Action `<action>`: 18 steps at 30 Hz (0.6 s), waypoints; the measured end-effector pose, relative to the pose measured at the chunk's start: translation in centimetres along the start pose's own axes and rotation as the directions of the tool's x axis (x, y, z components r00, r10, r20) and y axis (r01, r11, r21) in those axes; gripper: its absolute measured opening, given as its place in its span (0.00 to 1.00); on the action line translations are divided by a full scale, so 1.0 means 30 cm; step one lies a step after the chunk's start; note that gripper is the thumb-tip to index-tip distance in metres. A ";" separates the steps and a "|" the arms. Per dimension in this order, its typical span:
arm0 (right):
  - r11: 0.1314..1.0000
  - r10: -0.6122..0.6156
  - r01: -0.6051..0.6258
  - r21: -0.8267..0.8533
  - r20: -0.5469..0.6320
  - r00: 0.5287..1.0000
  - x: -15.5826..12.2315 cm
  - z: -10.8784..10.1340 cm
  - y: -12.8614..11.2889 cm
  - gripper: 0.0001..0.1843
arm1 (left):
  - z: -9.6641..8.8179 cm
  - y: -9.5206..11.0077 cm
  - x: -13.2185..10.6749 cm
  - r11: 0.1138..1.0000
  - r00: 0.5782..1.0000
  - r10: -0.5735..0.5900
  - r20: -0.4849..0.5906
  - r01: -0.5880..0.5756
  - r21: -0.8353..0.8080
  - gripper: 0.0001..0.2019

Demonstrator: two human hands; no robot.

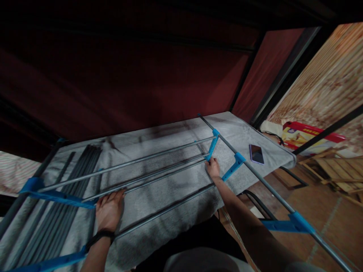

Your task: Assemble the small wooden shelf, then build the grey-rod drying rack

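A rack frame of grey metal rods and blue plastic connectors lies across a grey cloth-covered surface. My left hand rests on the left part of the frame, fingers curled over a pair of thin rods near a blue crossbar. My right hand reaches to the right end of the rods and pinches them at the blue connector. A long side pole with further blue connectors runs diagonally on the right.
A bundle of dark loose rods lies at the left on the cloth. A phone lies at the cloth's right end. A red and yellow box and wooden slats sit on the floor at right. A dark red wall stands behind.
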State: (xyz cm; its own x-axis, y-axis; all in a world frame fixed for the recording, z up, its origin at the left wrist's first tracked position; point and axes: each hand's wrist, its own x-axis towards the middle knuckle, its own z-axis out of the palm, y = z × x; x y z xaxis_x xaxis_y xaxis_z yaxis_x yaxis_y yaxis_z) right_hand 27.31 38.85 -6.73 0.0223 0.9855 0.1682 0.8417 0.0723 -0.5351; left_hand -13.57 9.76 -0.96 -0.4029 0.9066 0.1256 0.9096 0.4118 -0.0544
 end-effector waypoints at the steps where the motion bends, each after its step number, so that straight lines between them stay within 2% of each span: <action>1: 1.000 -0.001 0.001 -0.003 0.001 1.000 0.000 0.000 -0.001 0.12 | 0.000 0.000 0.000 1.000 1.000 0.003 -0.002 -0.003 0.002 0.23; 10: 0.999 -0.004 0.004 -0.038 -0.006 1.000 -0.005 -0.006 -0.016 0.12 | 0.020 -0.013 0.004 1.000 0.999 0.011 -0.045 -0.012 -0.017 0.23; 18: 1.000 -0.011 0.011 0.008 -0.013 1.000 -0.004 -0.015 -0.019 0.08 | -0.013 0.008 -0.001 1.000 1.000 0.002 -0.002 -0.002 0.008 0.23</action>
State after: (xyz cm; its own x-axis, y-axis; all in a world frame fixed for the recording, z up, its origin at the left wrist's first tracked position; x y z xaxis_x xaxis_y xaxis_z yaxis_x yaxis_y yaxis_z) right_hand 27.06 38.61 -6.06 0.0201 0.9826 0.1848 0.8375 0.0844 -0.5398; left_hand -13.30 9.81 -0.58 -0.4008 0.9073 0.1273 0.9097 0.4106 -0.0626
